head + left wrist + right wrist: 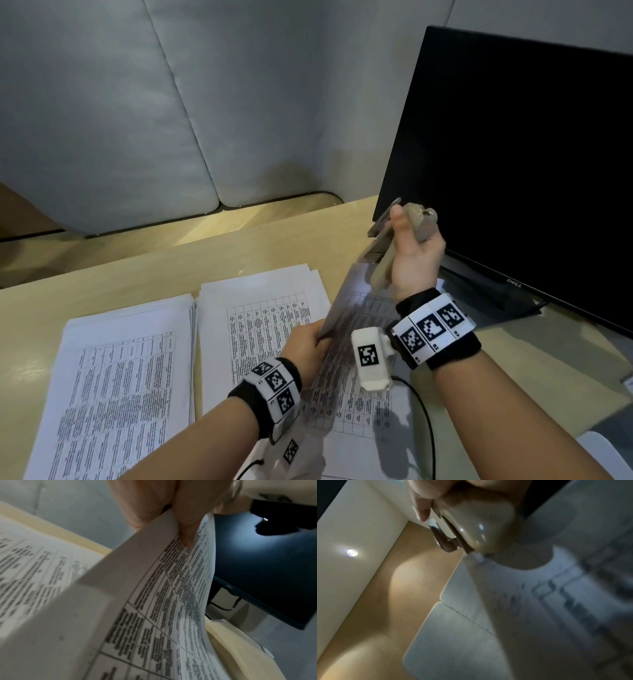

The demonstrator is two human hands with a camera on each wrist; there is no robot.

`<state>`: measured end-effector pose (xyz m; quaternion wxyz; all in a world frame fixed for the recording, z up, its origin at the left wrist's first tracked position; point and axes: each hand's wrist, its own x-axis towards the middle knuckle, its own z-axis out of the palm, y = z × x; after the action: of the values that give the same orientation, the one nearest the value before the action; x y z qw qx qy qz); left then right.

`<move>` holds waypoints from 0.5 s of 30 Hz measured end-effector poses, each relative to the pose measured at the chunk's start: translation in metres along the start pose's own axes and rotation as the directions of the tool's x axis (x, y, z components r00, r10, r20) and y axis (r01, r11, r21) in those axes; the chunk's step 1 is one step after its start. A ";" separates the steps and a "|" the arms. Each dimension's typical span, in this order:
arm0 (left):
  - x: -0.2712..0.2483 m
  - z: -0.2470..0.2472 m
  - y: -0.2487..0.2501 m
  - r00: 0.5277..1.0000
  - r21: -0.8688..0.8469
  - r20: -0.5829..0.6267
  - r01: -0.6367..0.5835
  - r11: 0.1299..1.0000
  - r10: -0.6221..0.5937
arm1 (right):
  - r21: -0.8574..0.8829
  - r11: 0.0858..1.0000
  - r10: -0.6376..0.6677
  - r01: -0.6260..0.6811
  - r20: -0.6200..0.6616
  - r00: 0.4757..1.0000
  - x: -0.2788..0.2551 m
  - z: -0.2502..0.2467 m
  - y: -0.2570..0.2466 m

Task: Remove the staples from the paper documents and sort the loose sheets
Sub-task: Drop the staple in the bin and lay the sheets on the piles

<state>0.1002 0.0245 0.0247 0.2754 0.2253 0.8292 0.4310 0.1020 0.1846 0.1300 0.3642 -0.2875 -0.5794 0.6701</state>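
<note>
We hold left hand (pixel 306 346) low in front, fingers curled, thumb (pixel 187 524) pinching edge of white printed paper sheet (pixel 342 301). Left forearm comes up from bottom. We lift right hand (pixel 412 260) higher, palm facing us, thumb up, fingers wrapped round beige plastic stapler with metal tip (pixel 407 226). Both wrists wear black bands.

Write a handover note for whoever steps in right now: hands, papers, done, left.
Left hand: pinches the edge of a lifted printed document, raised off the desk.
Right hand: grips a beige stapler, its metal tip at the document's top corner.
Two stacks of printed sheets lie flat: left stack, middle stack. More sheets lie under the lifted one.
Done: cannot tell how many are unstapled.
Left: free this corner's staple, if still in, then sort the sheets onto the stacks.
</note>
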 end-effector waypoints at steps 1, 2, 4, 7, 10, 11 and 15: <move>0.000 -0.002 -0.004 0.999 -0.012 -0.021 0.034 0.999 -0.034 | -0.095 0.996 -0.005 0.000 -0.053 0.999 0.005 -0.007 0.004; 0.000 -0.003 -0.008 0.997 -0.026 -0.044 0.062 0.998 -0.063 | -0.224 0.974 -0.012 -0.015 -0.118 0.993 0.011 -0.016 0.008; 0.000 -0.007 -0.015 0.989 -0.056 -0.089 0.110 0.992 -0.115 | -0.484 0.870 -0.013 -0.092 -0.209 0.978 0.026 -0.037 0.019; -0.001 -0.011 -0.025 0.974 -0.111 -0.132 0.168 0.979 -0.182 | -0.757 0.616 0.088 -0.218 -0.210 0.974 0.037 -0.071 0.045; 0.000 -0.015 -0.031 0.966 -0.123 -0.166 0.181 0.976 -0.200 | -0.860 0.428 0.235 -0.279 -0.192 0.953 0.031 -0.094 0.072; 0.000 -0.016 -0.032 0.963 -0.131 -0.176 0.184 0.974 -0.206 | -0.886 0.365 0.284 -0.284 -0.184 0.941 0.026 -0.100 0.081; -0.002 -0.018 -0.031 0.956 -0.148 -0.199 0.188 0.971 -0.215 | -0.953 0.216 0.380 -0.211 -0.116 0.918 0.009 -0.120 0.113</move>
<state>0.0854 -0.0036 0.0077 0.2412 0.0739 0.8434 0.4744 0.1758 0.2528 -0.0003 -0.0573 -0.5030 -0.8208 0.2646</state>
